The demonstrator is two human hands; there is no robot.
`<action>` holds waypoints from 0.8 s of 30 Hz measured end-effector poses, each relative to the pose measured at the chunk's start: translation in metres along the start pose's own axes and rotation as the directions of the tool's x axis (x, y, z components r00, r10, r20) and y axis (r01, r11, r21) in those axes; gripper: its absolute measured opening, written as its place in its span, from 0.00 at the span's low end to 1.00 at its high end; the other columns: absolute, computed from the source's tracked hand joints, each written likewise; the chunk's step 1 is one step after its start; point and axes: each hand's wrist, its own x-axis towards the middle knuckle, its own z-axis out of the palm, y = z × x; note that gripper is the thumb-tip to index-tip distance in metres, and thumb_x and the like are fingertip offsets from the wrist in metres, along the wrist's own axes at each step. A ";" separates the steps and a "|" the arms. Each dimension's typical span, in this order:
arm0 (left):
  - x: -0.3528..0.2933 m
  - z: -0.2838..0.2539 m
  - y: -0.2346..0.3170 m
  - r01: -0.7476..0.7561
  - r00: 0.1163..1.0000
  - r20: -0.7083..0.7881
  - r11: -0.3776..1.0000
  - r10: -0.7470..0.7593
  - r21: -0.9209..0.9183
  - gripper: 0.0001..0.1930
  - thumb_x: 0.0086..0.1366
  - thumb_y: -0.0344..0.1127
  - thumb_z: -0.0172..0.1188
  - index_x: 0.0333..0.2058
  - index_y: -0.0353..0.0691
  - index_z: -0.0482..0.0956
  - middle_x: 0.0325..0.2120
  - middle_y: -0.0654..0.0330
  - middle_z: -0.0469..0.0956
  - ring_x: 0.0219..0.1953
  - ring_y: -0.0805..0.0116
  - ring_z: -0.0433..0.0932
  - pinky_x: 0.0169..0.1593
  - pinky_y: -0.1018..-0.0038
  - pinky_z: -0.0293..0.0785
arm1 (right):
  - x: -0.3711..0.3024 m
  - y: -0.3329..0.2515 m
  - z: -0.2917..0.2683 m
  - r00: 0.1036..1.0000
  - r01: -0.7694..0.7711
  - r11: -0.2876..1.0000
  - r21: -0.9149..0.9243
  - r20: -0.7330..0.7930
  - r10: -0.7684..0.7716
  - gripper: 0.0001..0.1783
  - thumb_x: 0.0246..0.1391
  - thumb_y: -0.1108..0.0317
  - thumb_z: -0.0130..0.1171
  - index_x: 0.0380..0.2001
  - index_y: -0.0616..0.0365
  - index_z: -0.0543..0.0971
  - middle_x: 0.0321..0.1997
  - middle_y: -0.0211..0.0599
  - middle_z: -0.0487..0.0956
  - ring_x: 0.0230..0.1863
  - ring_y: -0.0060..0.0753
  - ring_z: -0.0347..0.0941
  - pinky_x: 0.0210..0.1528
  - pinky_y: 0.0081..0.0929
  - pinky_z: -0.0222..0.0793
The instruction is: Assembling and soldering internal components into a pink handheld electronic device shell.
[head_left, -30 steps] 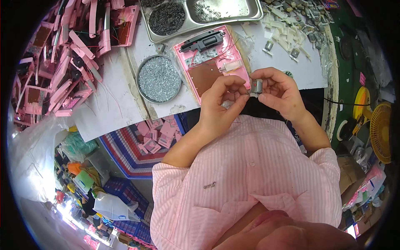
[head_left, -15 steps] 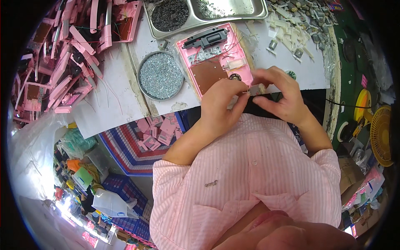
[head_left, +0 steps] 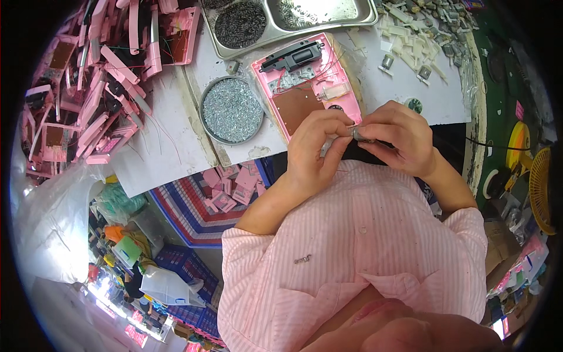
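Note:
Just below the open pink casing [head_left: 349, 88], my two hands meet around a small grey motor-like part [head_left: 360, 135], mostly covered by the fingers. My left hand [head_left: 316, 149] is closed, thumb and fingertips pinching its left end. From the other side my right hand [head_left: 402, 138] grips the part with curled fingers. The casing lies tilted on the table in clear wrap, holding a black-and-grey mechanism [head_left: 291, 57], a brown board [head_left: 298, 108] and thin red wires. A round piece in its lower corner is partly hidden behind my left hand.
A round dish of small silver screws [head_left: 232, 110] stands left of the casing. Behind is a metal tray [head_left: 319, 24] with dark springs. Pink casings [head_left: 97, 100] are heaped at left; white pieces and small motors [head_left: 419, 35] at back right. A striped basket [head_left: 193, 220] sits below the table edge.
My right fingers have closed further over the small part, which shows less now. The whole view has shifted slightly, so the table things sit a little further right.

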 end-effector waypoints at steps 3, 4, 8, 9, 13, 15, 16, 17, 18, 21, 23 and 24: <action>0.011 -0.005 -0.002 0.089 0.996 0.010 0.996 -0.089 -0.020 0.08 0.59 0.19 0.63 0.38 0.34 0.80 0.44 0.51 0.77 0.41 0.62 0.78 0.43 0.71 0.75 | 0.001 0.002 -0.005 1.000 -0.027 0.999 -0.028 -0.009 0.027 0.20 0.40 0.77 0.73 0.40 0.58 0.82 0.39 0.39 0.82 0.36 0.43 0.79 0.37 0.33 0.75; 0.017 -0.009 -0.004 0.134 0.991 0.012 0.990 -0.134 -0.035 0.08 0.59 0.21 0.64 0.38 0.34 0.80 0.43 0.51 0.76 0.41 0.62 0.77 0.43 0.70 0.75 | 0.001 0.005 -0.007 0.999 -0.037 0.999 -0.037 -0.025 0.036 0.20 0.40 0.78 0.73 0.40 0.59 0.82 0.39 0.40 0.83 0.36 0.43 0.79 0.37 0.33 0.75; 0.056 -0.012 -0.031 -0.033 0.996 -0.045 0.772 0.079 0.634 0.09 0.56 0.30 0.69 0.36 0.39 0.83 0.39 0.58 0.74 0.40 0.59 0.75 0.46 0.64 0.68 | 0.004 0.017 -0.012 0.996 -0.043 0.997 -0.068 -0.079 0.037 0.18 0.44 0.80 0.71 0.41 0.60 0.82 0.42 0.43 0.84 0.39 0.44 0.81 0.40 0.32 0.77; 0.062 -0.009 -0.030 -0.043 0.997 -0.015 0.680 0.079 0.732 0.09 0.55 0.32 0.70 0.35 0.41 0.83 0.38 0.59 0.74 0.40 0.58 0.75 0.47 0.63 0.66 | 0.004 0.019 -0.012 0.994 -0.040 0.997 -0.070 -0.102 0.033 0.17 0.44 0.80 0.70 0.41 0.60 0.82 0.43 0.43 0.84 0.40 0.44 0.81 0.41 0.32 0.77; 0.067 -0.005 -0.036 -0.127 0.991 0.078 0.580 0.109 0.804 0.10 0.53 0.37 0.71 0.35 0.44 0.84 0.38 0.63 0.75 0.43 0.59 0.74 0.50 0.63 0.58 | 0.005 0.026 -0.014 0.993 -0.009 0.998 -0.068 -0.117 0.001 0.17 0.45 0.80 0.70 0.42 0.61 0.82 0.45 0.44 0.85 0.41 0.45 0.82 0.42 0.32 0.78; 0.061 -0.011 -0.043 -0.133 0.985 0.017 0.690 0.172 0.711 0.09 0.54 0.34 0.70 0.34 0.43 0.83 0.38 0.62 0.76 0.42 0.57 0.74 0.50 0.62 0.61 | 0.005 0.033 -0.012 0.991 0.016 0.996 -0.083 -0.131 -0.027 0.18 0.45 0.80 0.70 0.42 0.60 0.82 0.45 0.44 0.85 0.41 0.46 0.82 0.42 0.33 0.78; 0.057 -0.015 -0.047 -0.140 0.980 -0.016 0.739 0.200 0.659 0.08 0.55 0.33 0.70 0.34 0.42 0.83 0.38 0.61 0.76 0.42 0.57 0.74 0.50 0.62 0.62 | 0.006 0.038 -0.011 0.990 0.020 0.995 -0.102 -0.134 -0.034 0.18 0.45 0.79 0.70 0.42 0.60 0.82 0.45 0.43 0.85 0.41 0.46 0.82 0.42 0.33 0.78; 0.051 -0.020 -0.048 -0.104 0.982 -0.061 0.782 0.178 0.615 0.07 0.56 0.31 0.69 0.34 0.41 0.83 0.38 0.60 0.77 0.42 0.58 0.75 0.49 0.63 0.64 | 0.007 0.043 -0.010 0.990 0.026 0.993 -0.119 -0.136 -0.042 0.18 0.46 0.79 0.70 0.43 0.60 0.82 0.45 0.43 0.85 0.41 0.46 0.83 0.42 0.33 0.79; 0.043 -0.025 -0.047 -0.067 0.983 -0.103 0.819 0.152 0.569 0.06 0.57 0.29 0.68 0.34 0.40 0.82 0.38 0.59 0.77 0.41 0.59 0.75 0.48 0.64 0.66 | 0.009 0.048 -0.008 0.989 0.032 0.991 -0.132 -0.138 -0.050 0.18 0.46 0.78 0.70 0.43 0.60 0.82 0.45 0.42 0.85 0.41 0.47 0.83 0.43 0.33 0.79; 0.023 -0.031 -0.059 0.052 0.965 -0.260 0.933 0.046 0.356 0.03 0.63 0.23 0.63 0.35 0.35 0.80 0.38 0.56 0.79 0.39 0.66 0.76 0.42 0.73 0.72 | 0.022 0.058 -0.001 0.998 0.018 0.984 -0.177 -0.061 -0.029 0.18 0.48 0.75 0.70 0.45 0.59 0.81 0.46 0.41 0.85 0.39 0.47 0.83 0.42 0.32 0.79; 0.015 -0.036 -0.064 0.108 0.947 -0.320 0.945 -0.003 0.310 0.02 0.64 0.22 0.62 0.35 0.34 0.80 0.38 0.56 0.79 0.38 0.68 0.77 0.41 0.75 0.72 | 0.030 0.065 0.005 0.997 -0.069 0.981 -0.182 0.013 0.073 0.17 0.50 0.70 0.69 0.45 0.58 0.81 0.51 0.38 0.84 0.51 0.48 0.78 0.50 0.35 0.77; 0.013 -0.036 -0.064 0.103 0.942 -0.335 0.936 0.016 0.335 0.02 0.64 0.22 0.62 0.34 0.34 0.80 0.38 0.56 0.81 0.37 0.68 0.76 0.41 0.75 0.72 | 0.038 0.071 0.010 0.999 -0.039 0.978 -0.206 0.026 0.045 0.17 0.51 0.69 0.69 0.45 0.57 0.82 0.52 0.38 0.83 0.54 0.48 0.76 0.52 0.36 0.76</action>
